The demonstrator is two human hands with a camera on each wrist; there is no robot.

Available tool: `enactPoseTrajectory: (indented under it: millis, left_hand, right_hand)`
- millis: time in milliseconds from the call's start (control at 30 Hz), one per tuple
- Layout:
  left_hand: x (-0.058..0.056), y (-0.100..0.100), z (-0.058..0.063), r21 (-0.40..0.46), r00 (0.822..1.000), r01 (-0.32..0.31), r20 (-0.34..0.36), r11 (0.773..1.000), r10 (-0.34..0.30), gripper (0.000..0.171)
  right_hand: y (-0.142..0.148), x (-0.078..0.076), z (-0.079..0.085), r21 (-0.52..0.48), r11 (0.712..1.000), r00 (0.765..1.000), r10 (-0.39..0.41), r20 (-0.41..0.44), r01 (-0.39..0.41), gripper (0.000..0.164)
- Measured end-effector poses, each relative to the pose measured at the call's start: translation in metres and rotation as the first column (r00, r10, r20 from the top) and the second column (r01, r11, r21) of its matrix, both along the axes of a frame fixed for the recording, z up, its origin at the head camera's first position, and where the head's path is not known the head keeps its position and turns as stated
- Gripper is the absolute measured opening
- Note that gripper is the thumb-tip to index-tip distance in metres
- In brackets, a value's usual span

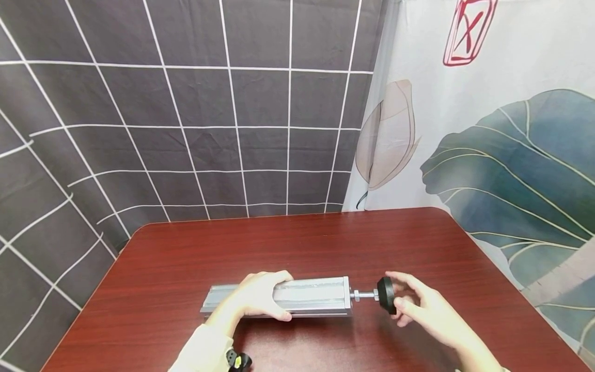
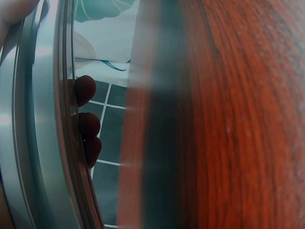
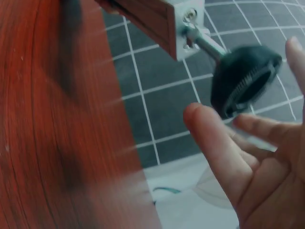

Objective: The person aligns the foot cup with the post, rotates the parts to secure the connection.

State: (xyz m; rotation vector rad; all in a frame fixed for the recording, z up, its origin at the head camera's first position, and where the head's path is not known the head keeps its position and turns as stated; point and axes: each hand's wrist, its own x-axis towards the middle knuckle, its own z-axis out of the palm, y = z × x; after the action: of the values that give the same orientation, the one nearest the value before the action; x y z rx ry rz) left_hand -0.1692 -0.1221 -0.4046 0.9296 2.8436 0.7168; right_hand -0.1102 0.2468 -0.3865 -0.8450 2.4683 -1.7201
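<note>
My left hand [image 1: 257,297] grips a long silver aluminium profile [image 1: 318,297] across its middle, thumb on the near side. In the left wrist view, fingertips [image 2: 89,125] show past the far edge of the profile, which is held up off the tabletop. A threaded rod with nuts [image 1: 364,295] sticks out of the profile's right end plate [image 3: 180,31] and carries a black round levelling foot [image 1: 386,295]. Around that foot, my right hand [image 1: 425,310] has its thumb and fingers spread. The right wrist view shows the foot's ribbed underside facing the palm.
The reddish-brown wooden table [image 1: 288,243] lies under both hands. Behind it hangs a dark grey curtain [image 1: 260,98] with white grid lines. A white curtain with leaf prints [image 1: 516,155] hangs at the right. A black strap device [image 1: 238,360] sits at my left wrist.
</note>
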Motion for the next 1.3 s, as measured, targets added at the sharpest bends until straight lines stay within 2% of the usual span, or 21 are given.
enactPoseTrajectory:
  millis: [100, 200, 267, 333, 467, 533, 700, 833, 967, 1133, 1233, 1300]
  left_hand:
    - [0.0, -0.001, -0.001, 0.003, 1.0, -0.004, 0.005, 1.0, 0.004, 0.066]
    - [0.0, -0.002, 0.0, 0.01, 1.0, -0.011, 0.01, 1.0, 0.011, 0.066]
    - [0.0, -0.002, 0.0, 0.014, 1.0, -0.012, 0.014, 1.0, 0.012, 0.065]
    - [0.0, -0.003, 0.0, 0.018, 1.0, -0.011, 0.018, 1.0, 0.011, 0.065]
    - [0.0, -0.003, 0.002, 0.017, 1.0, -0.001, 0.028, 1.0, 0.0, 0.065]
    - [0.001, -0.004, 0.002, 0.012, 1.0, 0.003, 0.028, 1.0, -0.004, 0.066]
    - [0.001, -0.002, 0.004, 0.004, 1.0, 0.009, 0.023, 1.0, -0.009, 0.067]
    - [0.002, -0.001, 0.006, 0.009, 1.0, 0.011, 0.017, 1.0, -0.011, 0.066]
    - [0.002, 0.0, 0.007, 0.014, 1.0, 0.009, 0.011, 1.0, -0.009, 0.065]
    - [0.002, 0.001, 0.007, 0.008, 1.0, 0.005, 0.016, 1.0, -0.005, 0.065]
    - [0.003, 0.001, 0.007, 0.004, 1.0, 0.004, 0.019, 1.0, -0.004, 0.065]
    - [0.003, 0.001, 0.007, 0.006, 1.0, 0.008, 0.016, 1.0, -0.008, 0.065]
  right_hand:
    - [0.007, 0.0, -0.003, 0.017, 0.999, 0.996, 0.032, -0.079, -0.031, 0.07]
    - [0.012, -0.002, -0.009, 0.006, 0.994, 0.975, 0.112, -0.191, -0.113, 0.08]
    - [0.012, -0.004, -0.013, -0.009, 0.985, 0.953, 0.163, -0.255, -0.171, 0.079]
    - [0.01, -0.006, -0.016, -0.039, 0.976, 0.939, 0.193, -0.285, -0.212, 0.074]
    - [0.004, -0.007, -0.016, -0.07, 0.971, 0.932, 0.196, -0.304, -0.227, 0.069]
    - [0.003, -0.006, -0.013, -0.055, 0.982, 0.941, 0.157, -0.3, -0.182, 0.068]
    - [0.001, 0.0, -0.005, 0.024, 1.0, 0.978, -0.007, -0.209, 0.013, 0.064]
    - [-0.004, 0.002, -0.002, 0.01, 0.994, 0.98, -0.102, -0.172, 0.105, 0.057]
    - [-0.008, 0.002, -0.001, -0.014, 0.988, 0.979, -0.152, -0.136, 0.151, 0.05]
    - [-0.01, 0.003, -0.002, 0.005, 0.982, 0.974, -0.186, -0.133, 0.188, 0.042]
    - [-0.009, 0.004, -0.002, 0.023, 0.982, 0.974, -0.181, -0.137, 0.186, 0.043]
    - [-0.006, 0.004, -0.001, 0.032, 0.986, 0.98, -0.156, -0.12, 0.161, 0.05]
